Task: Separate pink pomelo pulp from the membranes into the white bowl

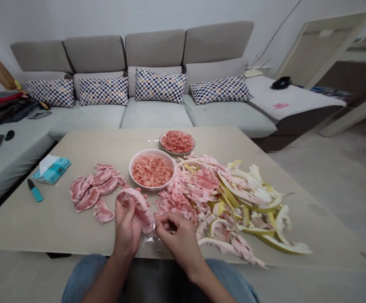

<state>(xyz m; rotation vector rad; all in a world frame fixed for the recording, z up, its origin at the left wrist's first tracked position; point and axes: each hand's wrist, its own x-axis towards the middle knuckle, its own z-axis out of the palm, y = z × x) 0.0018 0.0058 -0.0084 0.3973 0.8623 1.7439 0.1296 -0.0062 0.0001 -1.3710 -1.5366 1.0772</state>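
two bare hands [127, 230], bare forearms [110, 277], faded blue jeans [79, 275] over both rounded knees [232, 275]

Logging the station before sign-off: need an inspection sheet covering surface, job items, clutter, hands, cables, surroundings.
Surface: beige table; bright spots near the hands, wet or glare, can't tell.
Job items: pink fruit segment in hand; loose segments at left; white bowl and, behind it, plate, both holding pink pulp.
Clutter: peel heap at right; tissue pack and teal-handled knife at far left.
Hands: left hand holds the segment; right hand has fingertips at its lower end, grip unclear.
Cables: thin dark cord against the wall.
Surroundings: sofa with patterned cushions behind the table.
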